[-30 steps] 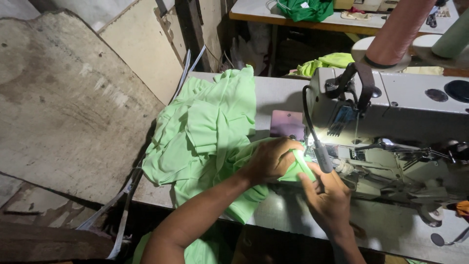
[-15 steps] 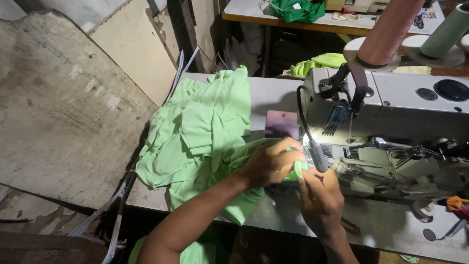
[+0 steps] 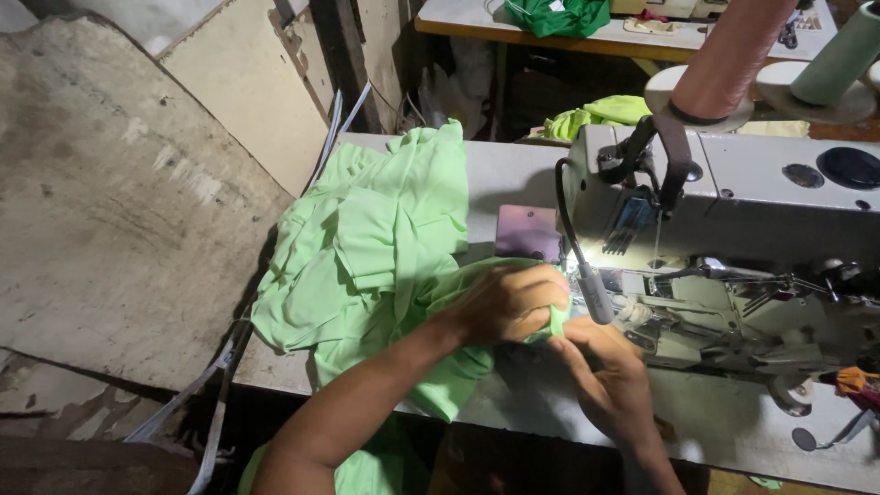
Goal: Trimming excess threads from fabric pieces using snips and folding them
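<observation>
At sewing machine (image 3: 733, 238): hands pinch green fabric (image 3: 376, 247), trailing away leftward.

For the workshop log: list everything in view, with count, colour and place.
green fabric: one bundle, light green, on the table left of the machine
sewing machine: one, off-white, right
lamp: one, lit, beside the hands
thread cones: two, pink and pale green, top right
purple plate: one, behind the hands
far table: one, holding darker green cloth
left hand: gripping the fabric
right hand: pinching the fabric edge
</observation>
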